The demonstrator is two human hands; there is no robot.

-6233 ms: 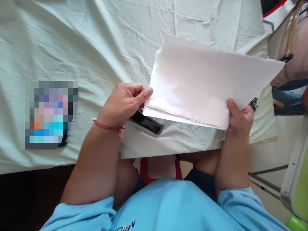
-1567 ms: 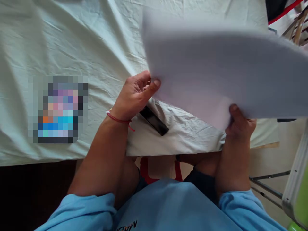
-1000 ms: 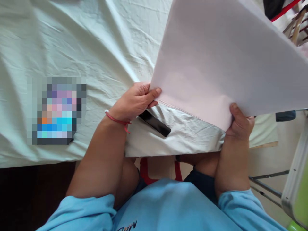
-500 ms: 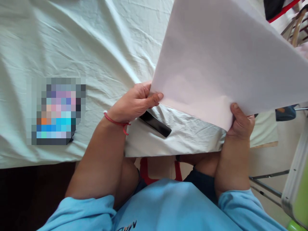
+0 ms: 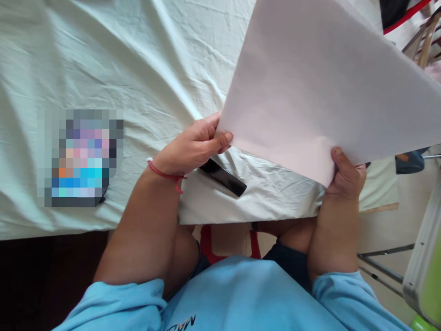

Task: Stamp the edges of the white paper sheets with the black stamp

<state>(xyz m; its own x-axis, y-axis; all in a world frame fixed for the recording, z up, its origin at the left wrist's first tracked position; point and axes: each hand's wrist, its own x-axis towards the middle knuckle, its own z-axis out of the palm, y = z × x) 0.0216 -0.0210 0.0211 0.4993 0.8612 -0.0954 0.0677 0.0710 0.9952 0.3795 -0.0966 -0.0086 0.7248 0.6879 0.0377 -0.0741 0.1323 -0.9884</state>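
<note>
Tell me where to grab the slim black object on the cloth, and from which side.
Probably pinch the black object across its narrow width near its lower-right end, coming from the right: it lies flat, and the left hand hides its other end.

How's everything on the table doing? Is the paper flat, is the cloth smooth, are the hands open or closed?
White paper: held, slightly bent by the right thumb
Left hand: closed on the paper's corner
Right hand: closed on its near edge
Cloth: wrinkled
Long black object: lying down, partly hidden
Red bracelet: worn, ends loose
</note>
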